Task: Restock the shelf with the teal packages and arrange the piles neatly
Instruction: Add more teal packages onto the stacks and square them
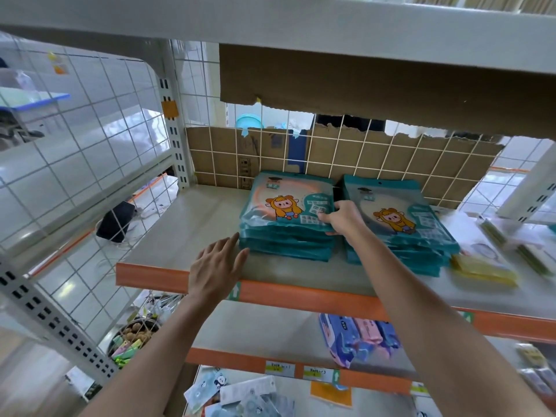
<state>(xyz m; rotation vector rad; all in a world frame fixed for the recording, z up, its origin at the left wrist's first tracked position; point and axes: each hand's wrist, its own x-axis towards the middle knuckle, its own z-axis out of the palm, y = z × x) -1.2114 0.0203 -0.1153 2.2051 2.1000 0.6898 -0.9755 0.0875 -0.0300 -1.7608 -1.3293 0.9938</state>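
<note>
Two piles of teal packages with a cartoon figure lie side by side on the shelf board point(186, 236). The left pile point(285, 224) holds several packages, and so does the right pile point(409, 233). My right hand point(343, 219) reaches between the piles and grips the right edge of the left pile's top package, thumb on top. My left hand point(216, 266) is spread flat, fingers straight, with its fingertips touching the left pile's lower left corner.
Yellow packets point(484, 270) and green-edged items point(532, 254) lie right of the piles. A wire grid with cardboard point(346, 152) backs the shelf. The orange shelf lip point(301, 293) runs along the front. Blue and pink packs point(358, 335) sit on the shelf below.
</note>
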